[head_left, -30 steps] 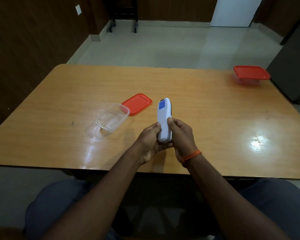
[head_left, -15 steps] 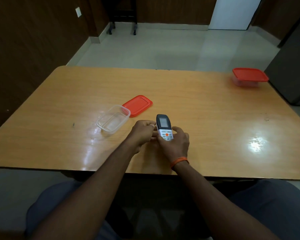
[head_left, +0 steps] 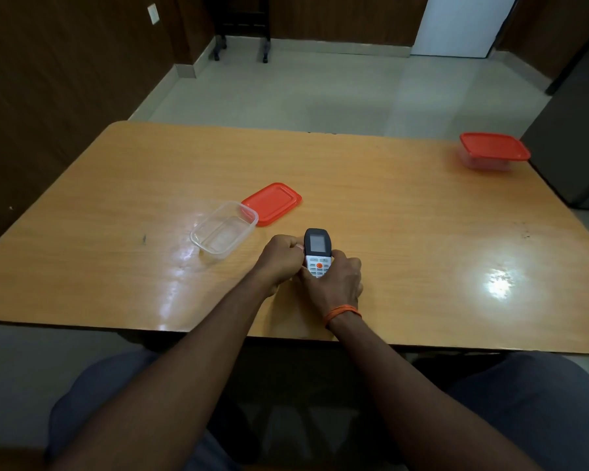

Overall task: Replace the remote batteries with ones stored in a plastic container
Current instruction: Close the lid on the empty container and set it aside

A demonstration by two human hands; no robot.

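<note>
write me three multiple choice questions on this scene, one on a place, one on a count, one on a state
1. Where does the loose red lid lie?
A. on the table, beside the open clear container
B. on the floor
C. on the person's lap

2. How many red lids show?
A. one
B. two
C. four

3. How is the remote placed?
A. inside the clear container
B. held by the left hand and right hand, buttons up
C. lying alone, face down

Answers:
1 A: the lid sits just beyond the container's far corner.
2 B: the loose one, plus one on the closed container at the far right.
3 B: both hands hold it and its screen faces up.
</note>
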